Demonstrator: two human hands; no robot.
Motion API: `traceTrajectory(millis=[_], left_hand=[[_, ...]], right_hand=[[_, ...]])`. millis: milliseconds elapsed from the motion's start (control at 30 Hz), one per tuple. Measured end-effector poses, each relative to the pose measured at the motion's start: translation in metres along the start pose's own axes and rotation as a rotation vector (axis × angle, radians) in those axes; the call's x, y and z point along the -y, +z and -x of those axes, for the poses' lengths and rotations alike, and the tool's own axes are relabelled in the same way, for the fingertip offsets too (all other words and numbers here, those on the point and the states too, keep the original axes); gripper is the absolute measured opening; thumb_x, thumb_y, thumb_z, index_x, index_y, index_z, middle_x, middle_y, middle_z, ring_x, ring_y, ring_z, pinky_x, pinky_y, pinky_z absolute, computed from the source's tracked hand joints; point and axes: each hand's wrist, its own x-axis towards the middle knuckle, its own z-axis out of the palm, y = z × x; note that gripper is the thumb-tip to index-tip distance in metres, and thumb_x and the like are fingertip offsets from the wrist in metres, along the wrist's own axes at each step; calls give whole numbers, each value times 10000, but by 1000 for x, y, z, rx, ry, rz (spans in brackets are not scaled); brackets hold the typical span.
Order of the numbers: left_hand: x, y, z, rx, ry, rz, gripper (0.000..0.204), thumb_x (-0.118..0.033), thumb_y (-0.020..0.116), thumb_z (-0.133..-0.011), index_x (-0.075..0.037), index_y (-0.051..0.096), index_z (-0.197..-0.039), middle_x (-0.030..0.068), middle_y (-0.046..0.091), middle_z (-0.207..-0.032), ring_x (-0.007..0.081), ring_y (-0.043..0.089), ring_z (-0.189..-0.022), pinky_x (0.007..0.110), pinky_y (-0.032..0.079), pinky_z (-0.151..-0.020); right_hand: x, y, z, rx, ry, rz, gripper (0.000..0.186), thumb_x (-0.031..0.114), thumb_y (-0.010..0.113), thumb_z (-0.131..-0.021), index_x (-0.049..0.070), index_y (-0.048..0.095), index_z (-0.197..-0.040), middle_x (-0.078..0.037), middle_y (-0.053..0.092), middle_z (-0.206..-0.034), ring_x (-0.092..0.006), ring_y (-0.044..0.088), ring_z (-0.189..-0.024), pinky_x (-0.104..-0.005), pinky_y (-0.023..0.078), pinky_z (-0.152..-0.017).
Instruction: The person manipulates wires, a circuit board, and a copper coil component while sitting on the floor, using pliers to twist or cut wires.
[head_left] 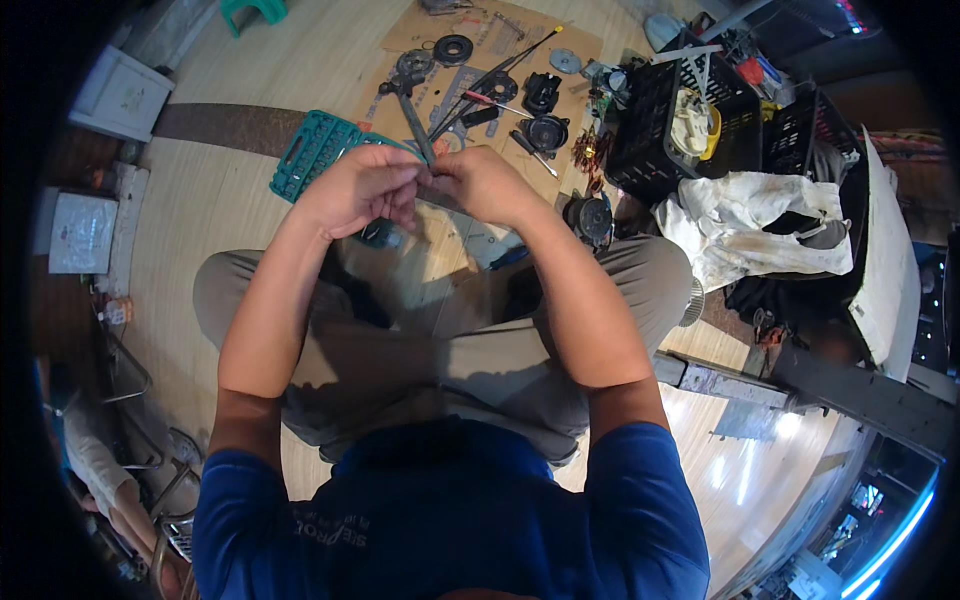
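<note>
My left hand and my right hand are close together above the floor in front of my lap. The left fingers are curled with thumb and fingertips together; whatever they pinch is too small to make out. My right hand is closed too, and its grip is hidden behind its own fingers. A long grey metal bar runs from the cardboard toward the fingertips; whether a hand touches it I cannot tell. Beside my left hand lies a teal tool case with sockets, partly covered by that hand.
Cardboard carries black round parts, a red-handled screwdriver and another screwdriver. To the right stand a black plastic crate and a stained white cloth. A black motor-like part lies near my right knee.
</note>
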Motion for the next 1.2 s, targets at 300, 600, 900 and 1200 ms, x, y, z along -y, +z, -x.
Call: traceTrajectory(millis=[300, 600, 900, 1200], left_hand=[[39, -3, -23, -517, 160, -1232, 221, -115, 504, -892, 47, 610, -785, 118, 626, -657, 183, 641, -632, 322, 506, -600], [18, -2, -27, -446, 323, 54, 208, -156, 437, -985, 20, 533, -1038, 128, 636, -896, 209, 657, -828, 336, 548, -727], [-2, -5, -9, 3, 262, 213, 239, -177, 490, -967, 37, 564, -1043, 78, 615, -801, 194, 632, -721, 313, 530, -653], [7, 9, -4, -179, -154, -846, 188, -93, 465, -929, 30, 574, -837, 60, 572, -620, 143, 590, -523, 270, 475, -494]], right_hand=[[-1, 20, -1, -277, -56, 44, 154, 122, 600, -872, 7, 651, -960, -175, 631, -740, -298, 622, -681, -348, 481, -659], [21, 38, 2, -146, 194, -851, 181, 153, 521, -953, 47, 660, -904, -5, 612, -687, -45, 459, -539, -189, 353, -490], [12, 12, 3, 133, 240, -755, 168, 156, 569, -928, 19, 662, -894, -17, 610, -653, -56, 468, -539, -215, 369, -495], [-4, 1, 3, -31, 86, -225, 168, 146, 584, -866, -1, 658, -832, -102, 629, -644, -191, 620, -609, -332, 481, -599]])
